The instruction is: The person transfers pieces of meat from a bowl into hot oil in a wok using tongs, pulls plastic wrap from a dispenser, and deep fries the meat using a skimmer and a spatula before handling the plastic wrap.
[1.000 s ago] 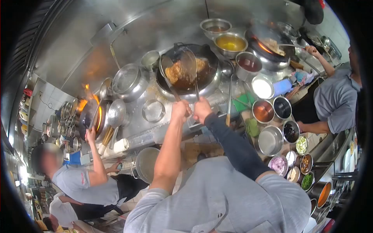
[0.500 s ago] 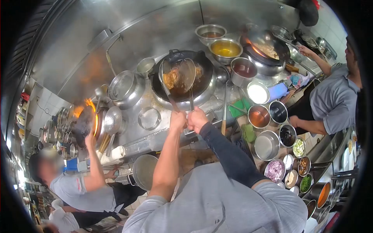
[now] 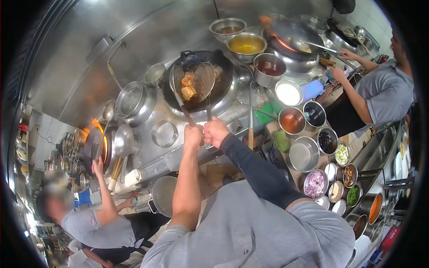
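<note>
Both arms reach forward to a black wok [image 3: 223, 92] of dark liquid at the centre of the stove. My left hand [image 3: 193, 136] is closed round the handle of a left strainer [image 3: 177, 80]. Beside it, my right hand [image 3: 216, 132] grips the handle of a second round wire strainer [image 3: 205, 77]. The two strainer heads lie close together over the wok, with browned food pieces [image 3: 188, 88] between or behind them. How deep the mesh sits in the liquid I cannot tell.
A co-worker [image 3: 89, 223] at left holds a tool by a flaming wok [image 3: 94, 145]. Another person [image 3: 386, 91] at right works a steaming wok [image 3: 292, 38]. Metal bowls of yellow liquid [image 3: 246, 46] and red liquid [image 3: 269, 67] stand right of my wok. A long-handled ladle [image 3: 250, 111] lies nearby.
The view has shifted, so the wok and bowls sit further left. The strainers stay over the wok. At right, the person's lower hand has risen towards the counter.
</note>
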Action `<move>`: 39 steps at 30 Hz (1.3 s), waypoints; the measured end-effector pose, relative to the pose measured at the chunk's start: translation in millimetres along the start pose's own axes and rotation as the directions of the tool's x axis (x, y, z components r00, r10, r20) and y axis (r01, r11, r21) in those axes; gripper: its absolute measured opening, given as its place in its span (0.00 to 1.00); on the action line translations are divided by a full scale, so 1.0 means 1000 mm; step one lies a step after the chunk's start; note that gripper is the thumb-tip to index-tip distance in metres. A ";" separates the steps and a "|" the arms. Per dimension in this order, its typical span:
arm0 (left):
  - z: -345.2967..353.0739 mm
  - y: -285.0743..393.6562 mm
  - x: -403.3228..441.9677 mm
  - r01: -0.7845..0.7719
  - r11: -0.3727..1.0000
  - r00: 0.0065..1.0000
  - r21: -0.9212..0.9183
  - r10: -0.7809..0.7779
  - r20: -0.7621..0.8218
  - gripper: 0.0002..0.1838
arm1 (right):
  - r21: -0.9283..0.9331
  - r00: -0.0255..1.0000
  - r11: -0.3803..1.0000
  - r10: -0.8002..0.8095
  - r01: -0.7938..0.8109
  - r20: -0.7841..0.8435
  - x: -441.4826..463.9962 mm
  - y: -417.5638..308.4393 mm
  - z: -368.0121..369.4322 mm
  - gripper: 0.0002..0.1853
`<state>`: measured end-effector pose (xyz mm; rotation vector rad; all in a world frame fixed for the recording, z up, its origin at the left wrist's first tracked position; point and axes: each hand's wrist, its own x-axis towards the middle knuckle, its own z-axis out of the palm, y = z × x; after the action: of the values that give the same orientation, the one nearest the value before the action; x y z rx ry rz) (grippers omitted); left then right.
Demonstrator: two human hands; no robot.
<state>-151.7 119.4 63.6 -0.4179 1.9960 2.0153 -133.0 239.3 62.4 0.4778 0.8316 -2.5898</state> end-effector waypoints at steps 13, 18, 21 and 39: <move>-0.019 0.002 -0.008 0.000 0.987 1.000 -0.159 0.000 0.003 0.10 | -0.268 0.936 0.949 -0.236 0.165 -0.263 0.010 -0.011 -0.021 0.11; -0.017 -0.002 -0.015 -0.011 0.987 0.999 -0.161 0.003 -0.045 0.13 | -0.449 0.993 0.891 -0.103 0.065 -0.062 0.040 -0.062 -0.047 0.09; -0.017 0.000 -0.018 -0.018 0.985 1.000 -0.174 0.013 -0.027 0.14 | -0.838 0.622 -0.239 -0.577 0.491 0.529 0.091 -0.035 -0.102 0.15; -0.023 -0.007 -0.007 -0.014 0.989 0.998 -0.151 0.004 -0.066 0.15 | -0.880 0.890 0.454 -0.447 0.141 -0.089 -0.018 -0.064 -0.064 0.25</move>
<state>-142.2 96.5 60.2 -0.5142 1.8915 2.1939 -133.4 330.8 51.9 0.4337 2.3379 -1.9463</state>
